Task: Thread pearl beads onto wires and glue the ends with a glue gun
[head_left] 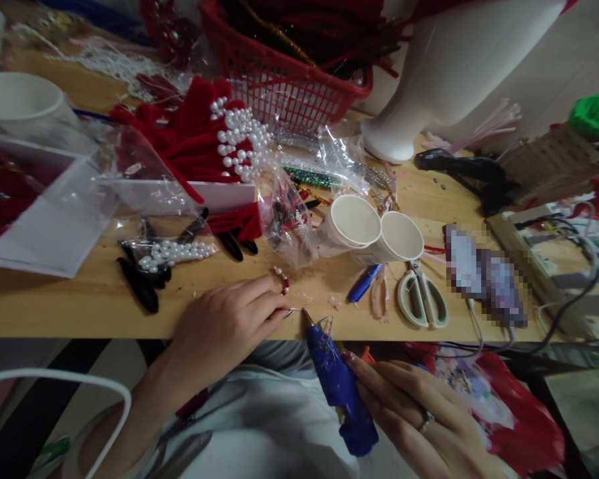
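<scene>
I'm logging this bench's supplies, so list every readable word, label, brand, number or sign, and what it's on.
No text can be read.
Two paper cups: any print too blurred.
Blue glue gun: no legible lettering.
Pixelated item at right: obscured, unreadable.

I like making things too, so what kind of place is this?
It looks like a craft workspace, maybe a small workshop: the right hand holds what seems a blue glue gun, with white beads and scissors on the wooden table.
</scene>
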Motion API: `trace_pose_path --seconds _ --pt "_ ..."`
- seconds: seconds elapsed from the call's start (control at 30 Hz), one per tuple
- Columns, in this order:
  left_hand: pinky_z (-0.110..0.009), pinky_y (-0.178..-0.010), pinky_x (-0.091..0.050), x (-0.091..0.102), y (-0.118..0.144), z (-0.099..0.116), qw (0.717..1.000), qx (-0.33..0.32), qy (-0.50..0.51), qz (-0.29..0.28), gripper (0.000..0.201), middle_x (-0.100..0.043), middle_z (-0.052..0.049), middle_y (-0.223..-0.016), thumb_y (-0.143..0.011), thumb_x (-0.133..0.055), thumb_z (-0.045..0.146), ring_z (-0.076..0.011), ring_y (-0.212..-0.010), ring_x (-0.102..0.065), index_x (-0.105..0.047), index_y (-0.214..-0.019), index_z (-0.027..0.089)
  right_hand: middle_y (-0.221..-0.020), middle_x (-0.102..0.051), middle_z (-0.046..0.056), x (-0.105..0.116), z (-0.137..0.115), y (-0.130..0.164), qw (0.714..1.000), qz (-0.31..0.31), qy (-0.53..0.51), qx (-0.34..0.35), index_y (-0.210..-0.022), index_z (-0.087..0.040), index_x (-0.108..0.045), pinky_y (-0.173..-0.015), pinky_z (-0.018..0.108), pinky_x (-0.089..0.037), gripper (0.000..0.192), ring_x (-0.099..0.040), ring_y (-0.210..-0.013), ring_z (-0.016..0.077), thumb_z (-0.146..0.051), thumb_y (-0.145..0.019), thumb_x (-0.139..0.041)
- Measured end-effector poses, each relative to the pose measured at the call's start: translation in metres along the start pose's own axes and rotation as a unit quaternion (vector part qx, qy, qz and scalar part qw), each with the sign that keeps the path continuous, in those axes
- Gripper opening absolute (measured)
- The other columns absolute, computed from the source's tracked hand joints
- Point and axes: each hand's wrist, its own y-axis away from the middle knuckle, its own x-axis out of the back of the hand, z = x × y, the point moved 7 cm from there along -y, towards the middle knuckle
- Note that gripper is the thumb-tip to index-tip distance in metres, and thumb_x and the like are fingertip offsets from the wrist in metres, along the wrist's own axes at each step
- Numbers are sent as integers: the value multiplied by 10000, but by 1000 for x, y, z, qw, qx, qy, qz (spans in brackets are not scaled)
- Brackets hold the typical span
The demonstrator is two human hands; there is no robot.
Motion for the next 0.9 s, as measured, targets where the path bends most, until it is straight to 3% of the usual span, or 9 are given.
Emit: trace_pose_path --seconds 0.23,0.37,0.47,0.67,0.9 --pt "-359 -656 -575 1 -1 0 1000 5 8 0 247 -759 -40 -899 -1072 -519 220 -243 -787 -768 -729 -956 160 -1133 -851 68 0 -1 -14 1000 17 -4 -8 -897 -200 -742 -859 277 -637 456 -773 -960 163 -101 -1120 -356" --pt "-360 -647 -578 1 -1 1 1000 0 10 -1 262 -757 -42 -897 -1072 -515 215 -242 -778 -768 -729 -933 160 -1115 -853 84 3 0 -7 1000 15 -5 10 -829 -204 -728 -878 307 -649 429 -770 -1001 185 -62 -1085 -413" --pt "-369 -644 -576 0 -1 0 1000 2 12 -6 238 -755 -43 -894 -1063 -534 211 -248 -775 -764 -725 -930 163 -1173 -843 56 5 0 -7 1000 13 11 -11 -891 -219 -753 -897 294 -647 406 -775 -1025 177 -91 -1096 -427" --pt "-367 -692 -599 1 0 -2 999 1 33 -3 259 -752 -53 -909 -1078 -509 221 -243 -808 -760 -722 -948 152 -1078 -865 19 3 -1 -19 1000 0 11 -15 -911 -232 -737 -821 256 -649 478 -793 -903 143 -113 -1137 -333" --pt "-345 -695 -595 4 -4 0 998 -5 58 1 283 -744 -64 -885 -1074 -514 202 -231 -804 -749 -732 -908 133 -1142 -847 93 12 -3 -15 1000 10 4 -2 -923 -181 -750 -879 307 -643 340 -768 -1004 192 -92 -1091 -469"
